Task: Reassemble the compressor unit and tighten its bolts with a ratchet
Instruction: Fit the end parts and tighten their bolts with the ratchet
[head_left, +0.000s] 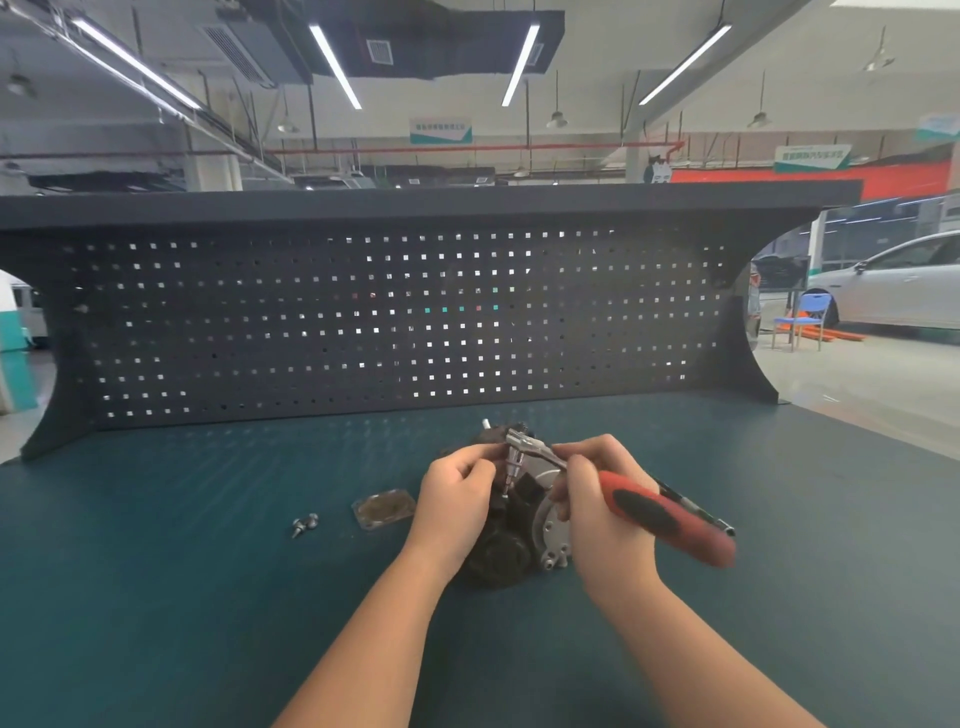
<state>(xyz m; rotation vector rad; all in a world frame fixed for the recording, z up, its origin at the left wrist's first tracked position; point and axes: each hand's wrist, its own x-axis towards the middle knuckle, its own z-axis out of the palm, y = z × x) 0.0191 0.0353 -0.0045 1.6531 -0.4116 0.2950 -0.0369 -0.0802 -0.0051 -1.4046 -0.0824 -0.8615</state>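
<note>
Workshop bench, seen from my remote feed: two bare forearms reach in from the bottom edge toward the compressor unit (511, 540), which sits on the green bench top (182, 597) near its middle, dark body toward me and a silver flange on its right side. My right hand (597, 499) wraps the neck of the ratchet (623, 493), its red-and-black handle slanting down to the right and its chrome head hanging over the top of the unit. My left hand (460, 488) has its fingers curled in beside the socket (514, 465) below that head, apparently pinching and steadying it; I cannot tell whether the socket is seated on a bolt head, since the fingers hide the joint.

As I judge it, this step is bolt tightening, and doing it well means keeping the socket square and pressed down with the left fingers while the right hand slides further out along the handle for leverage, swinging in short arcs without rocking the unit.

Left of the unit lie a small square plate (384, 509) and, further left, two loose bolts (305, 524), so fastening looks unfinished. Behind stands a dark pegboard (363, 322); beyond it, a white car (893, 286).
</note>
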